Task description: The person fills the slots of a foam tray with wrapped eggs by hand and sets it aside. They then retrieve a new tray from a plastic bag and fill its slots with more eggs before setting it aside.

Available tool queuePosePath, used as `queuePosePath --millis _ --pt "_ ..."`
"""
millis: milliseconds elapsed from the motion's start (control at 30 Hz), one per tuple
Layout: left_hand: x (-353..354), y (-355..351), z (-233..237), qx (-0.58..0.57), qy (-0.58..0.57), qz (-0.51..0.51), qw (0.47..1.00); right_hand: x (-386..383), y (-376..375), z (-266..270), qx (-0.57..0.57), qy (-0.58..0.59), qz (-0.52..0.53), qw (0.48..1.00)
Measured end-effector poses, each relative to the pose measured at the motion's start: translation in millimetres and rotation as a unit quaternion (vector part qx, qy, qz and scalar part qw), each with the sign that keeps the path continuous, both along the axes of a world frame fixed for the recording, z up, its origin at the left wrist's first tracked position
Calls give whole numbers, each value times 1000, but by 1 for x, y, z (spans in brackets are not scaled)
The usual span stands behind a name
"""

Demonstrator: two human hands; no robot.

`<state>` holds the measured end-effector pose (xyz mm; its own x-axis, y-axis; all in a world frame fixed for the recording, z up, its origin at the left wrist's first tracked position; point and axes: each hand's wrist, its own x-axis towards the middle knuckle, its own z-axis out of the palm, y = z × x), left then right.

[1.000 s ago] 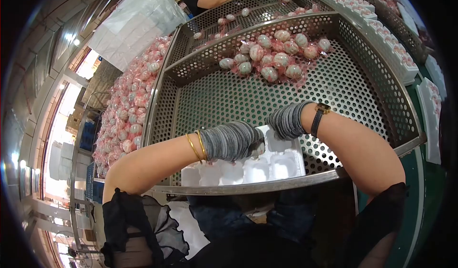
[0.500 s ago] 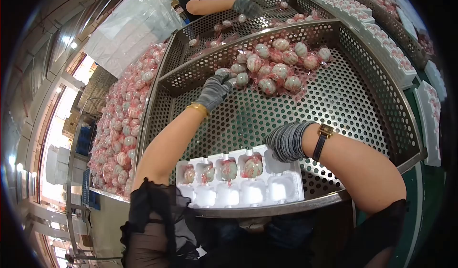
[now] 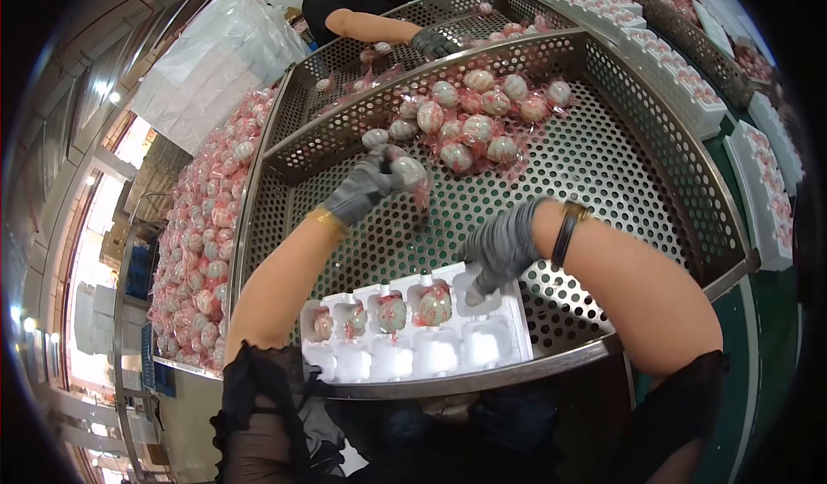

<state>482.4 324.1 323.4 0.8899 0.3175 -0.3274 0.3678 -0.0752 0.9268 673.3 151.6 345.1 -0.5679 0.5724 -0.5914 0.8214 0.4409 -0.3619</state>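
My left hand (image 3: 363,187), in a grey glove, grips a wrapped egg (image 3: 407,171) above the perforated metal tray (image 3: 388,226). Its red-printed clear wrapper dangles below. My right hand (image 3: 500,247), in a striped grey glove, is at the top right compartment of the white foam box (image 3: 524,329), fingers pointing down into it; whether they hold anything is hidden. Four wrapped eggs stand in the box's upper row, one of them a speckled egg (image 3: 433,306). A pile of wrapped eggs (image 3: 476,129) lies beyond my left hand.
A co-worker's gloved hand (image 3: 433,43) is in the far metal tray (image 3: 293,96). A large heap of wrapped eggs (image 3: 202,251) stands at the left, beside white plastic bags (image 3: 207,66). Filled foam boxes (image 3: 668,71) line the right.
My left hand has pulled back from the pile with a wrapped egg lifted. My right hand's fingers have dipped to the box's compartment. The view has shifted slightly, and the co-worker's hand has moved.
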Motion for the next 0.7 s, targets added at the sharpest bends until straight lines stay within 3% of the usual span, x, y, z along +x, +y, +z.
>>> queuePosePath --millis 67,133,200,333,367,500,533,600,633,667,700 --pt "-4 -22 32 11 -33 -163 986 19 16 2 -57 54 -63 995" --pt "-8 -57 45 30 -89 -164 982 37 23 7 -54 124 -155 979" --pt "-12 -99 37 52 -119 -78 988 39 26 5 -12 96 -97 991" --pt "-13 -156 20 94 -175 96 975 33 11 8 -88 98 -117 984" --pt "-16 -147 15 135 -186 14 973 35 13 7 -126 109 -129 978" --pt "-10 -180 23 130 -148 -20 980 42 18 2 -208 157 -152 953" --pt "-7 -180 17 -16 -136 23 990 42 17 2 -215 167 -149 951" --pt "2 -178 4 -304 -105 106 941 42 17 2 -217 170 -150 949" --pt "11 -187 13 -73 -74 60 993 42 17 2 -218 173 -153 948" --pt "13 -186 19 151 -38 0 988 43 17 3 -219 173 -154 948" --pt "16 -183 24 367 1 -58 928 44 18 0 -210 163 -162 950"
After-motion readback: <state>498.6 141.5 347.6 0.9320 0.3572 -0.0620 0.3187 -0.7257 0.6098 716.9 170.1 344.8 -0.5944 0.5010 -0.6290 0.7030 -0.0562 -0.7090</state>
